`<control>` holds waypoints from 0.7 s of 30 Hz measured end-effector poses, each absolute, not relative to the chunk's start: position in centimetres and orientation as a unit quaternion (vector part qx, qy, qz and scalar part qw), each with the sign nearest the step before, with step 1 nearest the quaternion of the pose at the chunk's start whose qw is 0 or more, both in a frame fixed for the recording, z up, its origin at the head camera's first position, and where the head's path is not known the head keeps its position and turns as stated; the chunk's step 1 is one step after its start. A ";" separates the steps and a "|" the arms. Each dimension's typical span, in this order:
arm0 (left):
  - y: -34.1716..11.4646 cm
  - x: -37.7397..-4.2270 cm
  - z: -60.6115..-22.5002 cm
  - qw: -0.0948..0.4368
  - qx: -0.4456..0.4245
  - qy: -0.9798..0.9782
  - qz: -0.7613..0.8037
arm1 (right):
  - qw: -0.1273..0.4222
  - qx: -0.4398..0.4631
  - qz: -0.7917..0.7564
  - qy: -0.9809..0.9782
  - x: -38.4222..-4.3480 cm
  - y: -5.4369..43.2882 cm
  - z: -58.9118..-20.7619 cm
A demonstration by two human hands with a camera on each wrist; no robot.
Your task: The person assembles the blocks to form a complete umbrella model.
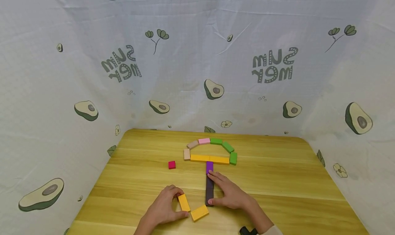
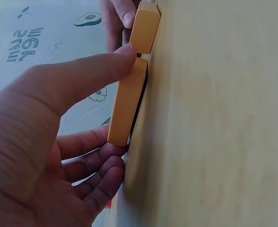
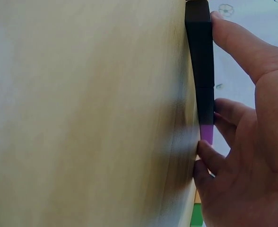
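Note:
My left hand [image 1: 165,206] pinches a yellow block [image 1: 184,203] by its two ends; in the left wrist view the thumb lies at one end of that block [image 2: 126,105] and the fingers at the other. Close beside it, a second yellow block [image 1: 200,213] lies at an angle. My right hand [image 1: 232,193] rests with fingers spread along a straight column of a purple block [image 1: 210,167] and two black blocks [image 1: 209,196]. Its thumb touches the near black block, and its fingertips are by the purple one, as the right wrist view shows too.
An arch of tan [image 1: 187,154], pink [image 1: 204,141] and green blocks [image 1: 233,158] stands over a row of two yellow blocks [image 1: 200,158], above the column. A red block [image 1: 171,164] sits to the left. Something black [image 1: 247,231] lies under the right forearm. A printed cloth surrounds the wooden table [image 1: 277,180].

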State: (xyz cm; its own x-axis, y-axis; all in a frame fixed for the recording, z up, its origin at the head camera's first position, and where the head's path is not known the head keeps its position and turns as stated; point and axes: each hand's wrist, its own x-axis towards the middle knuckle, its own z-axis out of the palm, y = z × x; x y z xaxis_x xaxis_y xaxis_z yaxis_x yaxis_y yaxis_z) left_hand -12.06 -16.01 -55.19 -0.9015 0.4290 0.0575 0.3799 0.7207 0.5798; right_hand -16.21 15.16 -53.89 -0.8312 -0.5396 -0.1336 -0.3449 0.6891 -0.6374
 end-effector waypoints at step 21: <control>-16.1 -12.0 -55.4 0.044 0.219 0.925 0.308 | 0.151 -0.246 -0.303 0.908 -16.2 15.2 -54.0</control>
State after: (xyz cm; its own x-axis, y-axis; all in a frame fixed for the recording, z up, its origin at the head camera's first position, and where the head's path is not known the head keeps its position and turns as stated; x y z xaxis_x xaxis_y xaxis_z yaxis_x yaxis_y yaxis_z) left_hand -11.99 -16.10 -55.37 -0.9000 0.4325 0.0541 0.3786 0.7144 0.5885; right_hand -16.20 15.16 -54.03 -0.8334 -0.5384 -0.1245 -0.3558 0.6952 -0.6246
